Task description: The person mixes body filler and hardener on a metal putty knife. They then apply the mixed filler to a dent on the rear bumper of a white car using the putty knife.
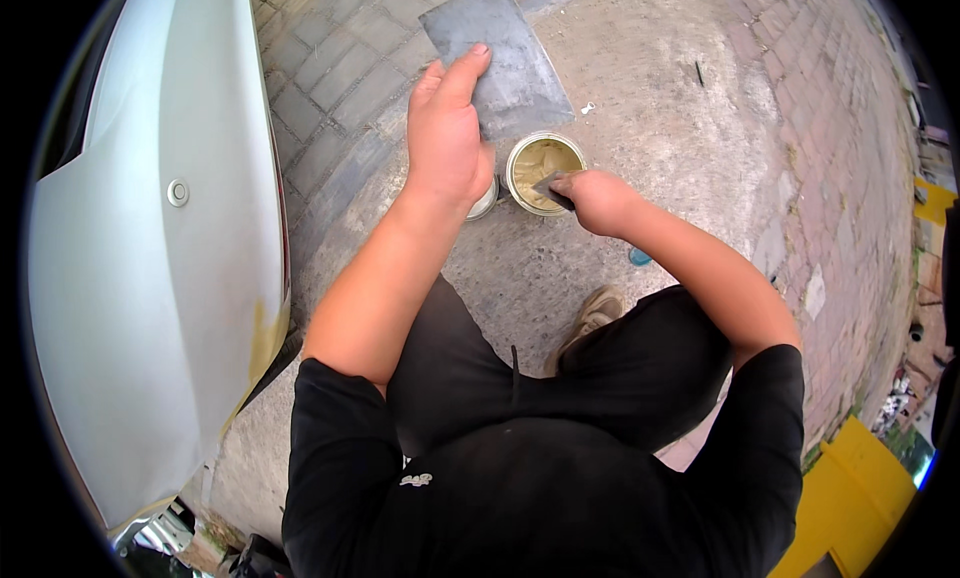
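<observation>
My left hand [447, 143] grips a flat grey rectangular plate [515, 73], raised above and behind the cans, with the thumb across its face. In my right hand [595, 198] is a scraper [550, 188] with a dark blade, its tip inside an open round can [520, 153] of beige paste. A second can [482, 206] stands left of that one, mostly hidden behind my left wrist.
A silver-white car panel [145, 278] with yellowish patches stands close on my left. The cans sit on concrete [650, 118], bordered by brick paving [790, 148]. A small blue object [639, 256] lies beside my right forearm. Yellow objects [840, 488] are at the right edge.
</observation>
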Demonstrator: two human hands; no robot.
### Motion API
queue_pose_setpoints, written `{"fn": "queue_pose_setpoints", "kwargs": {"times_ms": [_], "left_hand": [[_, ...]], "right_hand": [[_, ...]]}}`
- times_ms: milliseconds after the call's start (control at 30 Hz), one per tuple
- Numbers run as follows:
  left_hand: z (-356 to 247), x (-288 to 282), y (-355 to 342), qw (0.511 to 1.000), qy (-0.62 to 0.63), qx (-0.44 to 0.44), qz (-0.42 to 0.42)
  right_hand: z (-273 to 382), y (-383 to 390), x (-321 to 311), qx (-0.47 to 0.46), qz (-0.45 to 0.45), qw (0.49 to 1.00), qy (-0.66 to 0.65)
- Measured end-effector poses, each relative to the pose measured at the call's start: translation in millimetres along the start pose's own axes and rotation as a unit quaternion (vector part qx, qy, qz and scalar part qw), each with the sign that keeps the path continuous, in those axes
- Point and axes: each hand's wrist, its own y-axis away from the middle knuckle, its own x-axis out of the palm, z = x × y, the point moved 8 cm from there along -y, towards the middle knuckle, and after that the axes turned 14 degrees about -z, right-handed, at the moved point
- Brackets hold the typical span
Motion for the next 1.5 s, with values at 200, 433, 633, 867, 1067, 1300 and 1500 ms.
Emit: {"fn": "queue_pose_setpoints", "kwargs": {"times_ms": [200,433,633,867,1067,1300,1500], "left_hand": [[-14.1,-5.0,4.0,1.000,0.004,0.017,0.018],[-34.4,-24.4,0.9,0.998,-0.019,0.059,-0.010],[-40.7,-32.5,-2.8,0.998,0.002,0.065,-0.015],[-41.7,-30.3,-2.6,0.998,0.003,0.064,-0.013],[-40.3,-31.0,-2.4,0.998,-0.013,0.057,-0.007],[-41.2,-36.4,-3.7,0.997,-0.017,0.071,-0.010],[-41.4,-34.2,-2.9,0.997,-0.027,0.076,-0.012]], "right_hand": [[-50.9,-56.5,83.5,0.130,0.153,0.971,0.127],[-62.7,-69.8,151.8,0.170,0.199,0.960,0.100],[-71.4,-72.0,181.1,0.166,0.222,0.959,0.065],[-94.3,-70.6,204.6,0.227,0.294,0.928,-0.017],[-108.9,-72.2,209.4,0.208,0.282,0.936,-0.027],[-85.3,-69.5,179.2,0.240,0.284,0.926,-0.059],[-80.0,-63.4,151.5,0.229,0.319,0.917,-0.067]]}}
